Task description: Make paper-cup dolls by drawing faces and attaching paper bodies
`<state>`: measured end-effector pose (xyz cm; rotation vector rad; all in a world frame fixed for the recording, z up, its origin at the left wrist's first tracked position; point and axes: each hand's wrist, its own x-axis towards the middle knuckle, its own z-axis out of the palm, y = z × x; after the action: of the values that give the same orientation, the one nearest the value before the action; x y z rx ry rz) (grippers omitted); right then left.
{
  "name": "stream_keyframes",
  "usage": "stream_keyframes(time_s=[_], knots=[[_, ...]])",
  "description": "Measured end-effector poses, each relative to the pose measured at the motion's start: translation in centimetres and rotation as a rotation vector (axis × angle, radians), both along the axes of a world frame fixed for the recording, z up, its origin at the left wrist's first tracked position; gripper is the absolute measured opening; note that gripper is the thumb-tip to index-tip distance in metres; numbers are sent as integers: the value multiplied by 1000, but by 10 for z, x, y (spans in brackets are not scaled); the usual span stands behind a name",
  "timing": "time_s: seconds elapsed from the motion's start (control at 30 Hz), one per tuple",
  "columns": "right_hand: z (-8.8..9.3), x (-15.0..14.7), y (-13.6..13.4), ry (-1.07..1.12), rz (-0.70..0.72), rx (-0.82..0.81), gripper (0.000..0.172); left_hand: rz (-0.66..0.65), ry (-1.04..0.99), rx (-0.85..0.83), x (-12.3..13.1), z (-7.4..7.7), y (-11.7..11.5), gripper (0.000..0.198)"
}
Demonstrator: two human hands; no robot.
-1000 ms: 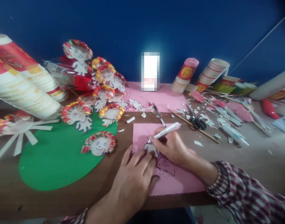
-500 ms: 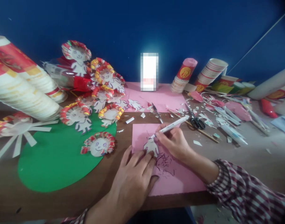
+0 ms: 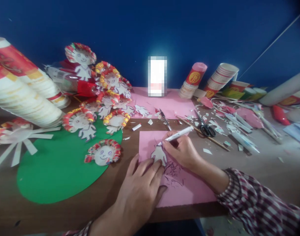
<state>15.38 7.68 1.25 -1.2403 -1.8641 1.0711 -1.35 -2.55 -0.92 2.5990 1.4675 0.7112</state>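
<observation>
A small white paper figure cutout (image 3: 159, 154) lies on a pink sheet (image 3: 196, 190) marked with dark pen strokes. My left hand (image 3: 140, 186) rests flat with fingers stretched out, their tips on the cutout's lower part, which they partly hide. My right hand (image 3: 181, 150) is closed around a white marker pen (image 3: 178, 133), whose tip touches the top of the cutout. To the left, a round paper face with a red curled rim (image 3: 104, 152) lies on a green paper shape (image 3: 56, 177).
Several finished-looking paper dolls (image 3: 113, 82) are heaped at the back left beside leaning stacks of paper cups (image 3: 27, 91). Black-handled scissors (image 3: 206, 129), a wooden stick (image 3: 218, 143), a dark pen (image 3: 164, 119) and paper scraps lie behind and right. More cup stacks (image 3: 222, 77) stand by the blue wall.
The marker's back end has dipped slightly leftward, while its tip stays near the cutout's top. My left hand keeps its place.
</observation>
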Motion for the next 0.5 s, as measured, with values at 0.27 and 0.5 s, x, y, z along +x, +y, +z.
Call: stream_keyframes(time_s=[0.27, 0.5], knots=[[-2, -1, -4, 43, 82, 17, 9, 11, -17, 13, 0, -2, 0, 34], [-1, -2, -3, 18, 115, 40, 10, 10, -15, 24, 0, -3, -1, 33]])
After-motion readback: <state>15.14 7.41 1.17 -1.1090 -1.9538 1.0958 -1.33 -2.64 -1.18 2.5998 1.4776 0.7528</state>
